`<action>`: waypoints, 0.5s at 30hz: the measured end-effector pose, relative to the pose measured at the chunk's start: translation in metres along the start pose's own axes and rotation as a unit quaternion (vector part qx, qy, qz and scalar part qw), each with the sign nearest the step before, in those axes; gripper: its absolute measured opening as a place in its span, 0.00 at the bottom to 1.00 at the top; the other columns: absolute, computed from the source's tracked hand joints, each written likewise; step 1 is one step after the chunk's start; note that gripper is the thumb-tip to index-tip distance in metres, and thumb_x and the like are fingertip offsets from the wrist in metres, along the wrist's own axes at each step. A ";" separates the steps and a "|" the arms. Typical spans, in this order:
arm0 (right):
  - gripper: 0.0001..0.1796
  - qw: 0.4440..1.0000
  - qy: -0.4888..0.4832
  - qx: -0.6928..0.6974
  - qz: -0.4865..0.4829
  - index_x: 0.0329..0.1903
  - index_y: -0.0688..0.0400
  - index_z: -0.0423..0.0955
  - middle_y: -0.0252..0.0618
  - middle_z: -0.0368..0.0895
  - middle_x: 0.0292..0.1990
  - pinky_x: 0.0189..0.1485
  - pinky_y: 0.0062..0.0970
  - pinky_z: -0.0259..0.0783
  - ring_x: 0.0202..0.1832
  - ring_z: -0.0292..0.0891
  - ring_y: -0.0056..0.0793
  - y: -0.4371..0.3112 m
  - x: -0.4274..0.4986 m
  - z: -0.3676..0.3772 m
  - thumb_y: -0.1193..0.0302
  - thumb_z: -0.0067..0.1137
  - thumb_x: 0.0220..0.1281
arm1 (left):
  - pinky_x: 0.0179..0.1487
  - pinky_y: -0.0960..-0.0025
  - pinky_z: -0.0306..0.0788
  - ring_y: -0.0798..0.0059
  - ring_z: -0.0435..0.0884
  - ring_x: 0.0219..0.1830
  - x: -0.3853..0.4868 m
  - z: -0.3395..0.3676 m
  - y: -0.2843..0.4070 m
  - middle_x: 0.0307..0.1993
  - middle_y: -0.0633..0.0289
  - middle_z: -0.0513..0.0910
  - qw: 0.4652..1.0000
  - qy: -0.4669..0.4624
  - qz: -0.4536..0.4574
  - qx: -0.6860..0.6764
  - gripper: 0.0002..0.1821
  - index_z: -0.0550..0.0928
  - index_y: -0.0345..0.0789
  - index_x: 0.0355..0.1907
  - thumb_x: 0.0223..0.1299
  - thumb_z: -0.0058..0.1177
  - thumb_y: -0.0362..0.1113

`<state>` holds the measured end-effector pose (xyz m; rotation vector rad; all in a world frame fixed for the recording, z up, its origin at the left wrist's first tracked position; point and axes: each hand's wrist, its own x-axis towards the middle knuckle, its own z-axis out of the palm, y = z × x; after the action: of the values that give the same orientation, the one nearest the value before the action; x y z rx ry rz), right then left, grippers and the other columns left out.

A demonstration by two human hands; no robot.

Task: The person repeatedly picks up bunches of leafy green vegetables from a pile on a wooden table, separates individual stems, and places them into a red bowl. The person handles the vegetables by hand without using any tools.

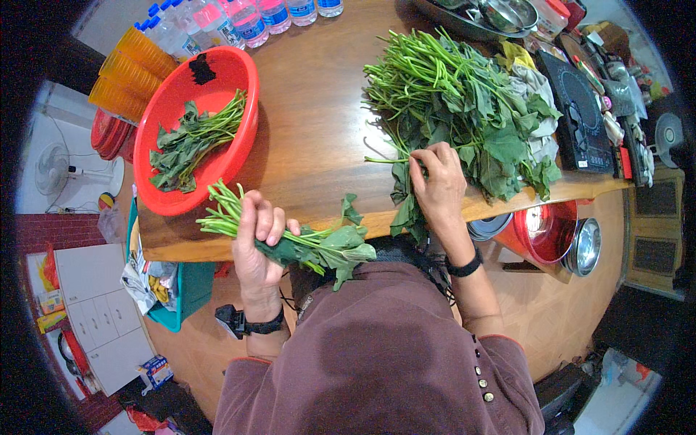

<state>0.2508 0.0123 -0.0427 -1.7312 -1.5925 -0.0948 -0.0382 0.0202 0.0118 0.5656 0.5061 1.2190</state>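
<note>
My left hand [261, 234] is closed around a bunch of leafy green stems [321, 242], held above the table's front edge with the cut ends pointing left. At the near side of a large heap of leafy greens [435, 81], my right hand [439, 182] pinches a leafy stem [394, 159] between thumb and fingers. Leaves hang below that hand over the table edge. A red plastic basin [250, 125] stands left on the table, tilted in appearance, with a smaller bundle of greens [201, 141] lying inside it.
The wooden table [310, 98] has a wavy front edge. Plastic bottles [250, 24] and stacked orange cups [130, 76] stand at the back left. A black induction cooker [576, 109] lies right of the heap, a metal pan [462, 22] behind it. Below are a teal bin [190, 293] and a red bucket [544, 231].
</note>
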 end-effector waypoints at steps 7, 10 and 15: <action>0.07 0.980 0.021 0.200 -0.006 0.37 0.61 0.80 0.43 0.80 0.33 0.41 0.35 0.72 0.37 0.77 0.42 -0.042 -0.010 -0.035 0.79 0.67 0.54 | 0.40 0.65 0.79 0.87 0.64 0.22 0.002 0.022 -0.019 0.20 0.76 0.60 0.996 -0.011 -0.047 0.077 0.20 0.73 0.31 0.63 0.76 0.51 0.39; 0.08 0.976 0.019 0.216 -0.026 0.37 0.60 0.81 0.43 0.80 0.37 0.43 0.35 0.72 0.40 0.77 0.40 -0.060 -0.021 -0.042 0.79 0.69 0.54 | 0.40 0.65 0.79 0.86 0.65 0.23 0.005 0.032 -0.026 0.21 0.76 0.59 0.991 -0.039 -0.064 0.109 0.24 0.72 0.31 0.66 0.75 0.52 0.42; 0.09 0.955 -0.029 0.289 -0.051 0.38 0.60 0.80 0.40 0.85 0.40 0.50 0.36 0.74 0.45 0.80 0.40 -0.068 -0.028 -0.039 0.80 0.68 0.54 | 0.41 0.65 0.78 0.84 0.67 0.24 0.003 0.043 -0.037 0.21 0.75 0.63 0.988 -0.052 -0.072 0.123 0.21 0.76 0.31 0.62 0.76 0.51 0.42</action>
<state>0.2019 -0.0379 0.0022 -1.2040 -1.5511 0.3448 0.0173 0.0088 0.0199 0.7848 0.6018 0.9905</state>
